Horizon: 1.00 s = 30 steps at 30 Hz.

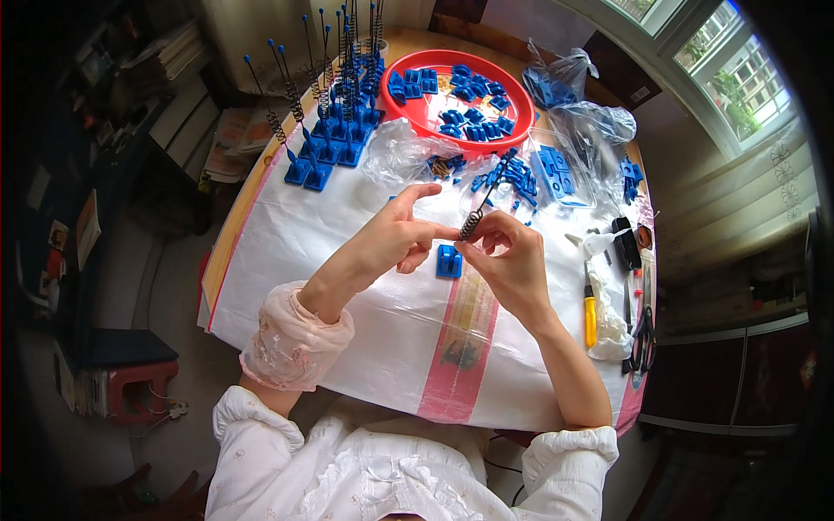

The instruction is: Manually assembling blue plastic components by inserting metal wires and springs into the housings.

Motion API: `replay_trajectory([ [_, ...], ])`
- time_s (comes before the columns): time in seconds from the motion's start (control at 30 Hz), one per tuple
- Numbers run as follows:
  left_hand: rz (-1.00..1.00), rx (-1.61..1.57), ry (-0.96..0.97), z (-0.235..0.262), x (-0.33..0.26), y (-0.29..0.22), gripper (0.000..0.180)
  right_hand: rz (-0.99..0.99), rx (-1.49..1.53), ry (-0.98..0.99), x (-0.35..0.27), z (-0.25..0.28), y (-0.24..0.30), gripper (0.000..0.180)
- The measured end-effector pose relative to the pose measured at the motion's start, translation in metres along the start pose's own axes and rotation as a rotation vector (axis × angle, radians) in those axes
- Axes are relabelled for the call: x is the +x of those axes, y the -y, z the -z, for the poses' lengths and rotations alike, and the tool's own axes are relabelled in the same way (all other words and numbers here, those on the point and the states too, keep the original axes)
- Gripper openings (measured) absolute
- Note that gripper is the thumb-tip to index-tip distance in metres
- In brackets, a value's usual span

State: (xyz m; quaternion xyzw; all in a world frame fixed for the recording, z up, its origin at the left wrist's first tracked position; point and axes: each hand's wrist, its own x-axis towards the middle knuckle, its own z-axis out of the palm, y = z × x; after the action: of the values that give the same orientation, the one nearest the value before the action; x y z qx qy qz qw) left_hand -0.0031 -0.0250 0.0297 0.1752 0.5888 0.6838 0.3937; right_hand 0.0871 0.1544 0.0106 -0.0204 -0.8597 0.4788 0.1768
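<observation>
A black coil spring (pixel 470 226) with a thin black rod running up from it is pinched between the thumb and fingers of my right hand (pixel 511 260). My left hand (pixel 395 233) is open, its fingers apart and partly bent. One of its fingertips reaches the side of the coil; whether it presses on it I cannot tell. Just below the coil, a small blue plastic base (pixel 449 261) sits on the white sheet (pixel 365 347), apart from both hands.
Finished-looking blue bases with upright springs (pixel 334 130) stand back left. A red round tray (pixel 393 104) holds blue parts. Loose blue pieces (pixel 514 181) lie before it. At right are a yellow-handled tool (pixel 591 321), black scissors (pixel 644 340), a white bottle (pixel 598 244) and plastic bags (pixel 591 122).
</observation>
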Motion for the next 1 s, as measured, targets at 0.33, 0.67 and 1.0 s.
replay_trajectory([
  [0.33,-0.011,-0.024,0.111,0.007,0.000,-0.001,0.081,-0.060,-0.029,-0.040,-0.005,-0.002,0.007,0.012],
  [0.67,-0.045,-0.009,0.089,0.001,-0.002,0.000,0.076,-0.049,0.039,-0.083,-0.004,-0.002,0.010,0.020],
  [1.0,-0.364,0.821,-0.074,0.008,0.012,0.031,0.043,-0.033,0.042,-0.069,-0.004,-0.002,0.009,0.024],
])
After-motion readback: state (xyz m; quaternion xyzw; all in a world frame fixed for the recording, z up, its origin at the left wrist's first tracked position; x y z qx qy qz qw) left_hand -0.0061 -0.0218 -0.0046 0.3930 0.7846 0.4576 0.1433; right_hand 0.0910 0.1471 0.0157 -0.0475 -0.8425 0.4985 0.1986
